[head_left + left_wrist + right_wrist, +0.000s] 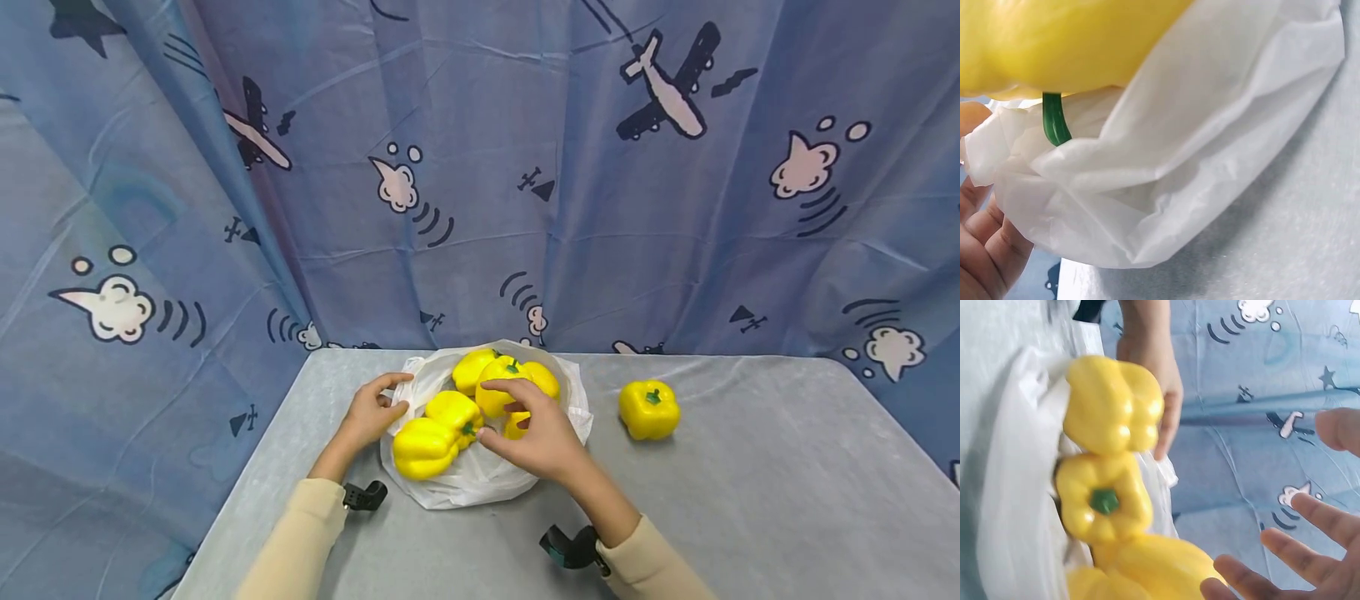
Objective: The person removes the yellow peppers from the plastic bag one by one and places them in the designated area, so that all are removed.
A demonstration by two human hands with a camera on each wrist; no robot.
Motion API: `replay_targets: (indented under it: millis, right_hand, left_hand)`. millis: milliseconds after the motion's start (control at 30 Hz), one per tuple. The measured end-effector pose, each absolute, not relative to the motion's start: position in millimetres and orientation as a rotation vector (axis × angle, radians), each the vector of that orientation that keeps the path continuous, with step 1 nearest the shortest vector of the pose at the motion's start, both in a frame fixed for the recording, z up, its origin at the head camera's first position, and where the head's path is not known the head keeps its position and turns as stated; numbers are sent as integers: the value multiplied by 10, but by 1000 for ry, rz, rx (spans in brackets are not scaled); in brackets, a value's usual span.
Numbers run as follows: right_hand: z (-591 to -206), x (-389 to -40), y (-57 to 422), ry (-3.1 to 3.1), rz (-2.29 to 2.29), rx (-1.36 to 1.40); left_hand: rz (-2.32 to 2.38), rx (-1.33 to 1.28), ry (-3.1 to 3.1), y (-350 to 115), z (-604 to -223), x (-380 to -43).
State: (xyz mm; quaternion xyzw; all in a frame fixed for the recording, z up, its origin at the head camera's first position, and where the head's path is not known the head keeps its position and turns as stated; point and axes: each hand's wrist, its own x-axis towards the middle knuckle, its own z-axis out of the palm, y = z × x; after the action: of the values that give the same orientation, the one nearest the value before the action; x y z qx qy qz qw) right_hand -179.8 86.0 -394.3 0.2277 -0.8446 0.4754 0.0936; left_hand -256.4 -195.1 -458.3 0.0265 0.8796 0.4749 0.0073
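Observation:
A white plastic bag (465,492) lies opened on the table, holding several yellow bell peppers (426,450) with green stems. My left hand (367,415) pinches the bag's left rim; in the left wrist view its fingers (1004,240) are at the crumpled plastic (1166,181). Over the bag's right side hovers my right hand (547,440), fingers spread and holding nothing. The right wrist view shows those spread fingers (1316,519) apart from the peppers (1113,403). One more yellow bell pepper (648,412) sits outside the bag, to the right.
The grey table (787,483) reaches back to a blue curtain (480,167) printed with planes and clouds, which also hangs along the left side. Each wrist wears a black device, such as the right one's camera mount (570,548).

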Motion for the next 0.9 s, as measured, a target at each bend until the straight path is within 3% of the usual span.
replay_targets:
  millis: [900]
  right_hand:
    - [-4386,-1790,282,-2795,1256,757]
  left_hand:
    - [1503,127,2750,-1948,-4597,-2550]
